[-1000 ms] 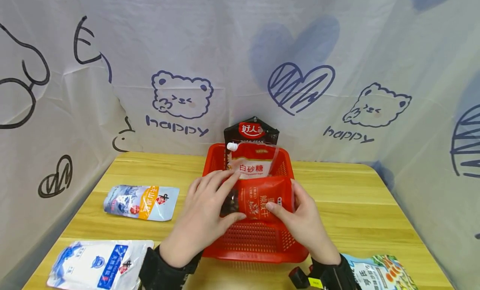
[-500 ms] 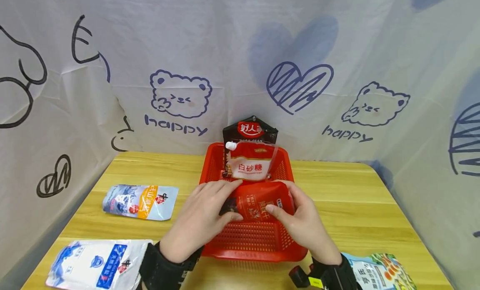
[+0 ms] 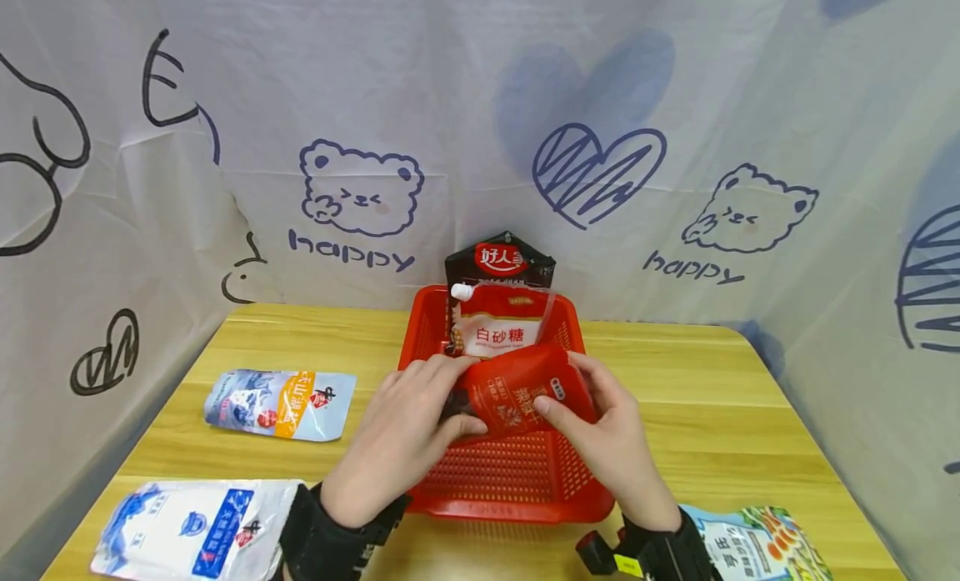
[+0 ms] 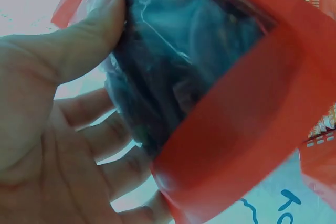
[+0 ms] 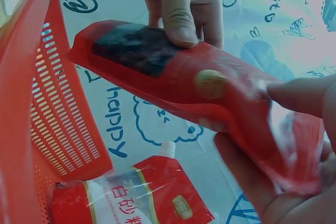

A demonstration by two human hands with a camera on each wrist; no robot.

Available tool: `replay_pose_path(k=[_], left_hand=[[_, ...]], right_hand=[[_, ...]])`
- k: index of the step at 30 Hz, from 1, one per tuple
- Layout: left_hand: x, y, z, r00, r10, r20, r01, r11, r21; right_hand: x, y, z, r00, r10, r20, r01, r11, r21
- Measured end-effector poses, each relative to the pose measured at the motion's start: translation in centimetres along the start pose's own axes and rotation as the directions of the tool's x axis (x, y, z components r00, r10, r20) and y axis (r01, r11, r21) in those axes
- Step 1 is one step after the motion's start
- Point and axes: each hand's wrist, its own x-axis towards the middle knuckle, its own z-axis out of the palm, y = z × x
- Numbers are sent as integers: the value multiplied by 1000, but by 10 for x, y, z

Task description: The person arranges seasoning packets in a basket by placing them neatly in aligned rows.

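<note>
Red pouch (image 3: 517, 393) held over red basket (image 3: 510, 510): left hand (image 3: 412, 423) grips its 9 o'clock end, right hand (image 3: 607, 439) its 3 o'clock end. Step looks like positioning it; lowering would call for both hands matching pace. Possible snag: sugar pouch (image 3: 498, 323) and black packet (image 3: 501, 264) propped at basket's 12. On table (image 3: 675, 414): blue-orange pouch (image 3: 280, 404) at 9, white-blue bag (image 3: 198, 527) at 8, green-blue packet (image 3: 757, 543) at 4.

Red pouch (image 3: 517, 391) partly hidden, blue-green pouch (image 3: 757, 546) cropped
</note>
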Motion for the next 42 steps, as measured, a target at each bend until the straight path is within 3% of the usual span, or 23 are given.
replay_pose_path(k=[4, 7, 13, 20, 23, 35, 42], left_hand=[[1, 1, 1, 999, -34, -17, 32, 996, -79], [1, 2, 2, 999, -49, -11, 47, 988, -146], [0, 4, 5, 996, -83, 18, 84, 959, -271], [1, 9, 11, 992, -107, 70, 126, 904, -410], [1, 9, 13, 991, -110, 75, 131, 903, -410], [1, 8, 15, 991, -72, 116, 107, 937, -332], [2, 6, 13, 983, -100, 155, 139, 952, -273]], right_hand=[[-1, -1, 1, 996, -11, -89, 16, 999, 50], [-1, 0, 1, 993, -48, -110, 58, 994, 92], [-1, 5, 3, 988, -143, -56, 150, 978, 147], [0, 8, 7, 986, -169, -4, 168, 976, 141], [-1, 8, 7, 986, -166, -4, 165, 976, 139], [-2, 2, 5, 992, -115, -49, 118, 990, 80], [-1, 4, 6, 991, -124, -53, 126, 991, 52]])
